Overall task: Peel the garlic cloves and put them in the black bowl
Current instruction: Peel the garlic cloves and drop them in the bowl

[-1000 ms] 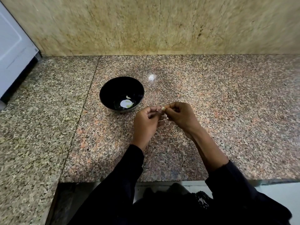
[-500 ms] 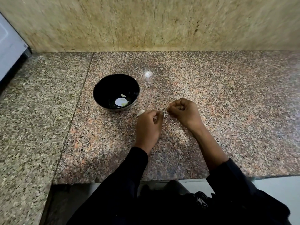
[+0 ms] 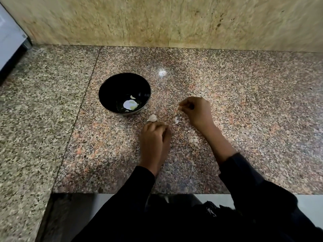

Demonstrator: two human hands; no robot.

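The black bowl (image 3: 104, 88) stands on the granite counter and holds a pale peeled garlic clove (image 3: 130, 104) and a small pale piece (image 3: 132, 97). An unpeeled clove (image 3: 152, 118) lies on the counter just in front of the bowl, at the fingertips of my left hand (image 3: 154, 138). That hand's fingers are curled down around another clove, which is almost fully hidden. My right hand (image 3: 198, 111) is to the right of the bowl, low over the counter, pinching a thin strip of garlic skin (image 3: 180, 107).
A loose flake of skin (image 3: 176, 120) lies between my hands. The granite counter (image 3: 244, 102) runs back to a stone wall (image 3: 174, 23). A white appliance (image 3: 8, 41) stands at the far left. The counter's front edge (image 3: 174, 193) is near my body.
My hands have separated: the right one pulled away to the right with a strip of skin, and the left sank toward the counter. The loose clove beside the bowl came into view.
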